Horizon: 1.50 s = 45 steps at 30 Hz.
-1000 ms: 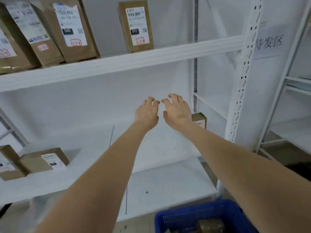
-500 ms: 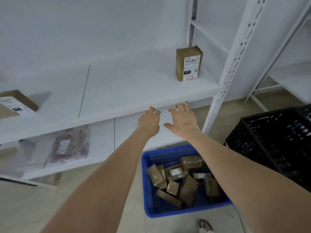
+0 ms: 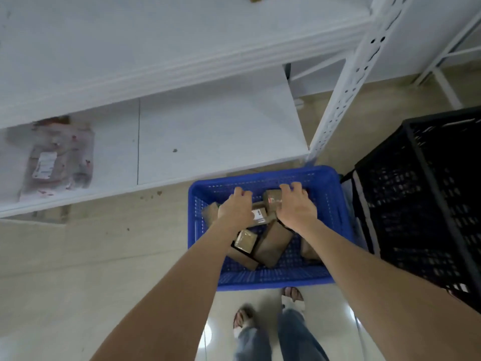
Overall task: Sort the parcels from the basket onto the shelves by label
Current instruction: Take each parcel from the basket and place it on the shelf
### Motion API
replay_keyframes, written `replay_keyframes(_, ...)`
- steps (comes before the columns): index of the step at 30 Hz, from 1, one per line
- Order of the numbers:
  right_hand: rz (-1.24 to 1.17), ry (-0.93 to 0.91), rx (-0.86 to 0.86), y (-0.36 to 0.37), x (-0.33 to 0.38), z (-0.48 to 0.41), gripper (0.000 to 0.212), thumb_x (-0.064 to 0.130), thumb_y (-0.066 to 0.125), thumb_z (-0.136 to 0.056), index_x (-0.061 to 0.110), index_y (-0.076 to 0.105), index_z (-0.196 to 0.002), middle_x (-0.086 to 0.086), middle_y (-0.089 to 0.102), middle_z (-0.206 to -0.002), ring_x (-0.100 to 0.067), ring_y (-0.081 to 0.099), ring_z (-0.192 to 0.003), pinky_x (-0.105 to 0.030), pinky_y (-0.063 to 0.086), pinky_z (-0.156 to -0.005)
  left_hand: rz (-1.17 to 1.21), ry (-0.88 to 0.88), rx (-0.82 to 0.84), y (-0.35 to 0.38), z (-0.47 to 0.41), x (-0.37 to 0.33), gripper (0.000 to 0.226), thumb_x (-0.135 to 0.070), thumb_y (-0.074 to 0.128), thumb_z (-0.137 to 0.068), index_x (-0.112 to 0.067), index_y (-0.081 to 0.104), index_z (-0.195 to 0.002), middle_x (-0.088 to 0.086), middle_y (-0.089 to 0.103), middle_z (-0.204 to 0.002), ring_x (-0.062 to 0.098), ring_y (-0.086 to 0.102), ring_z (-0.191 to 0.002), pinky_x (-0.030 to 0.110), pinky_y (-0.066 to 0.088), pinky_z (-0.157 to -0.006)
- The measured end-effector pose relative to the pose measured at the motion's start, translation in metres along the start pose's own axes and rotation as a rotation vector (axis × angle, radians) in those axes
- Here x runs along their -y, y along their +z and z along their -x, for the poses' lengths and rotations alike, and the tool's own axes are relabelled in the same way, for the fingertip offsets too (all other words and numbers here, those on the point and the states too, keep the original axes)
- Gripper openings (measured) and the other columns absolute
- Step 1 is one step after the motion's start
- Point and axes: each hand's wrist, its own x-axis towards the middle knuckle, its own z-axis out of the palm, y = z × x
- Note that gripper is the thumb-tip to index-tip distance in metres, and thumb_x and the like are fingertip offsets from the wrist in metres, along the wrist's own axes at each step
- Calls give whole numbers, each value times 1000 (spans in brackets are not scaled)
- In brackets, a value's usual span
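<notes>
My right hand [image 3: 296, 208] grips a small brown parcel [image 3: 272, 200], far in the blue basket [image 3: 260, 281] — likely light, stiff (pinch its long sides); of my left hand [image 3: 234, 209] I cannot tell.

Beige floor [image 3: 99, 256], white metal shelving [image 3: 213, 131], black lattice crate [image 3: 429, 194] at right.

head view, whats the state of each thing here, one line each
blue basket: upright on the floor, several parcels inside
brown parcels: lying jumbled in the basket
left hand: over the basket, fingers curled, grip unclear
right hand: fingers curled at a small parcel, grip unclear
black crate: upright on the floor beside the basket, contents not visible
bagged parcel: lying flat on the lowest shelf, label up
</notes>
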Motion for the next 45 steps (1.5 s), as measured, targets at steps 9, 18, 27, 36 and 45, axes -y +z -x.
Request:
replay_keyframes(9, -822, 450, 168, 155, -51, -112, 61, 29, 63, -88, 10, 35, -139, -14, 55, -122, -35, 57, -109, -48, 50, -93, 222, -71, 115, 137, -115, 17, 51, -16, 55, -90, -10, 37, -138, 12, 33, -142, 33, 46, -123, 45, 43, -98)
replay_keyframes(18, -1477, 784, 130, 268, -109, -235, 61, 20, 70, -84, 7, 43, -137, -6, 55, -89, -18, 57, -87, -33, 52, -90, 293, -89, 95, 257, -254, 36, 48, -15, 53, -91, -10, 42, -137, 16, 46, -137, 32, 47, -125, 35, 39, -101)
replay_keyframes(27, -2020, 762, 193, 324, -115, -313, 41, 41, 66, -87, 8, 62, -110, -14, 67, -104, -28, 65, -97, -37, 55, -83, 516, -114, -49, 312, -329, 48, 40, -8, 48, -93, -7, 43, -133, 17, 55, -127, 34, 51, -118, 37, 42, -93)
replay_keyframes(36, -2094, 763, 174, 323, -120, -310, 56, 54, 72, -75, 8, 66, -107, -3, 67, -102, -20, 64, -96, -31, 51, -80, 804, -160, 14, 302, -325, 51, 40, -28, 41, -100, -8, 45, -135, 16, 60, -121, 32, 55, -113, 33, 42, -90)
replay_keyframes(45, -1763, 742, 395, 244, -80, -205, 38, 33, 77, -76, 11, 58, -101, -13, 61, -105, -27, 59, -104, -49, 46, -100, 1002, -439, -115, 204, -240, 61, 77, -60, 51, -86, -17, 29, -146, 7, 42, -144, 27, 41, -131, 41, 32, -107)
